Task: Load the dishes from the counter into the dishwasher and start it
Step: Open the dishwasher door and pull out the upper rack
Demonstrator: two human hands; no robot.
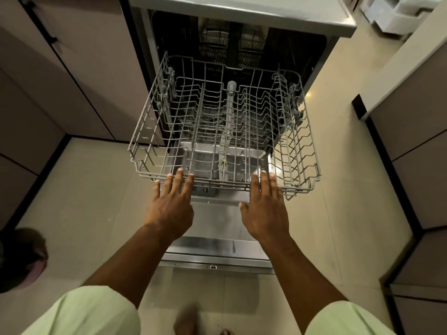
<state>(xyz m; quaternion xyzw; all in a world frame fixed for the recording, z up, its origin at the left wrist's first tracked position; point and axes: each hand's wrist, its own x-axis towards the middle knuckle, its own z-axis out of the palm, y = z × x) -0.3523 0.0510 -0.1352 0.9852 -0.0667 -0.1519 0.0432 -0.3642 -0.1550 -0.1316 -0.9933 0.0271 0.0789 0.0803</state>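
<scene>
Pale green sleeves (92, 310) frame the bottom of the view, and your two bare forearms reach forward from them above the tiled floor (96, 189). Your left hand (173, 209) and right hand (264, 209) are both flat, palms down, with fingers straight and slightly spread. Neither holds anything. Their fingertips meet the front rim of the upper rack (154, 117), one hand toward each front corner. Set this evenly, they look ready to slide the rack level on its runners, though which way it would go cannot be judged from here.

Beneath your hands the dishwasher door (217, 245) lies dropped open and flat with its steel inner face up, so you have to reach across it. The grey wire rack hangs drawn out above the door. Its rows of prongs carry nothing, and a grey spray pipe (228, 112) runs down its middle. With the rack out like this, its whole floor is easy to reach for loading.

Past the rack is the dark tub of the dishwasher (174, 32), where more wire shelving shows dimly. Only the front edge of the grey counter (242, 8) shows above it, and the dishes are out of view, so loading appears not to have begun. Cabinet fronts (72, 81) stand to either side. A dark rounded object (21, 257) sits on the floor at far left, too blurred to identify.
</scene>
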